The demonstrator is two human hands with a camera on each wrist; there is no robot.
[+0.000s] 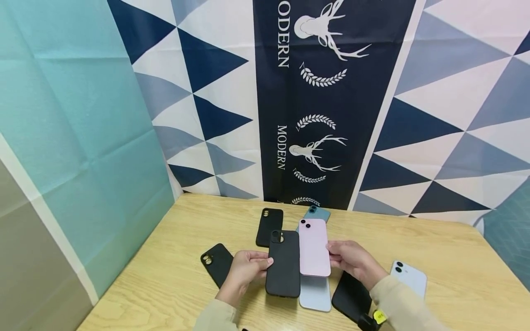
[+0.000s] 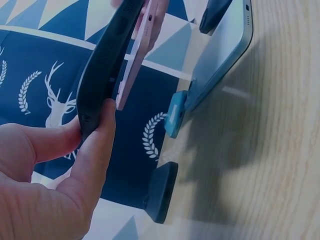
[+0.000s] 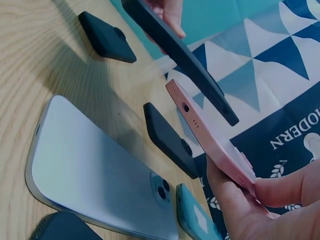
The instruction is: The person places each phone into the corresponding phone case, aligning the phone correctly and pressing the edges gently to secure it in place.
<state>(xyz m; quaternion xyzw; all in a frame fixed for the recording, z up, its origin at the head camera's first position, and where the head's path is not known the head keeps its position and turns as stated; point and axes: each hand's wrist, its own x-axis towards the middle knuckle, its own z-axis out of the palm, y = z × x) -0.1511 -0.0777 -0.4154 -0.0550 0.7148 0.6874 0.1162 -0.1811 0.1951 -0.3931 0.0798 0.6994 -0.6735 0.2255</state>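
My left hand [image 1: 245, 272] pinches a black phone case [image 1: 283, 266] by its left edge, thumb on the near face, above the table. My right hand [image 1: 354, 258] grips a pink phone [image 1: 314, 253] by its right edge, its back and two camera lenses facing me. Case and phone are held upright side by side; in the right wrist view a gap shows between the case [image 3: 185, 55] and the pink phone [image 3: 205, 130]. Below them a pale silver phone [image 1: 314, 298] lies on the table, its upper part hidden in the head view by the pink phone.
Other black phone cases lie at the left [image 1: 218, 262], the back [image 1: 270, 225] and near my right wrist [image 1: 349, 296]. A blue phone [image 1: 320, 214] lies at the back, and a white phone [image 1: 414, 278] at the right. Patterned cloth [image 1: 219, 138] hangs behind the wooden table [image 1: 157, 276].
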